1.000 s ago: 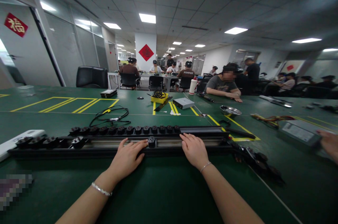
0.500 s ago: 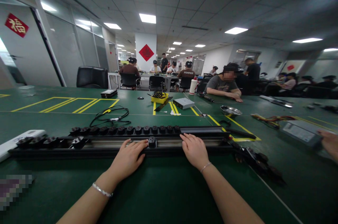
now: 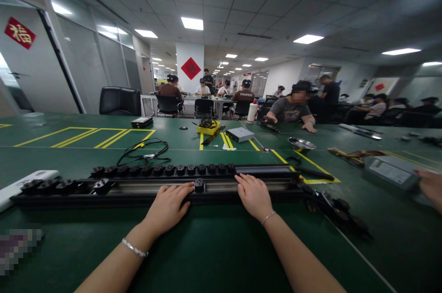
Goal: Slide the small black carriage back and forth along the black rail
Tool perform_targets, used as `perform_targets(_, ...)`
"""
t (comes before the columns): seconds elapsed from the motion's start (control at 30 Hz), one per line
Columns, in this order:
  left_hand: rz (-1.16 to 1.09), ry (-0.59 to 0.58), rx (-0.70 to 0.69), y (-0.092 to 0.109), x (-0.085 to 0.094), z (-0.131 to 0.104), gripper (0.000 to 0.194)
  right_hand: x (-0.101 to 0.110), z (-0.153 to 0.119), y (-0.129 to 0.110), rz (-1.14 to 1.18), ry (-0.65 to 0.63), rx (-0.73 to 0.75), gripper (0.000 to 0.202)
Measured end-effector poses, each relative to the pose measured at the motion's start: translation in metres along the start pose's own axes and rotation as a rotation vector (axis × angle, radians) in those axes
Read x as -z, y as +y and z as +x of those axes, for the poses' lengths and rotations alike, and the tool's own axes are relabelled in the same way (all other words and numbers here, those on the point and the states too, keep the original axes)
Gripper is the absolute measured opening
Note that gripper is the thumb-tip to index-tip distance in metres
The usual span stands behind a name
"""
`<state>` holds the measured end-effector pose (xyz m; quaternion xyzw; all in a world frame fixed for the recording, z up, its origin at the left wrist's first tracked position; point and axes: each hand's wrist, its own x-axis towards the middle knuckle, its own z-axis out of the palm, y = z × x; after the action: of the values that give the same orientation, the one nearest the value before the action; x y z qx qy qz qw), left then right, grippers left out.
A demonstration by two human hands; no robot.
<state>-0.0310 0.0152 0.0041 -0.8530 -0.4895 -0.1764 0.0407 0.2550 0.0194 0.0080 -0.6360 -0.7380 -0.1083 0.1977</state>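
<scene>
A long black rail [image 3: 138, 198] with a shiny metal channel lies across the green table in front of me. My left hand [image 3: 170, 204] rests on it, fingers stretched out, the fingertips touching the left side of a small black socket-like module [image 3: 198, 186] in the channel. To the right of that module, my right hand [image 3: 254, 196] lies with its fingers extended over the rail's far edge. Several similar modules [image 3: 65, 185] sit toward the rail's left end. Just behind runs a second black strip [image 3: 264, 170] bearing a row of modules. Neither hand grips anything.
Black cables [image 3: 143, 152] and a yellow box [image 3: 208, 128] stand farther back, with a grey box [image 3: 240, 135] and a metal bowl [image 3: 301, 144]. At right, another person's hand [image 3: 430, 187] touches a power supply unit [image 3: 392, 171]. A co-worker [image 3: 292, 108] sits across the table.
My hands stay in the same place on the rail. The co-worker across the table has moved one hand left to a dark object and shifted the other slightly.
</scene>
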Motion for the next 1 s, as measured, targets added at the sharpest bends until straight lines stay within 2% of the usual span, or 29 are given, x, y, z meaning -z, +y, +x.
perform_targets(1.0,-0.016,-0.046,0.001,0.0046,0.0007,0.0026,0.044,0.0026,0.0004,-0.0019,-0.006,-0.015,-0.008,0.041)
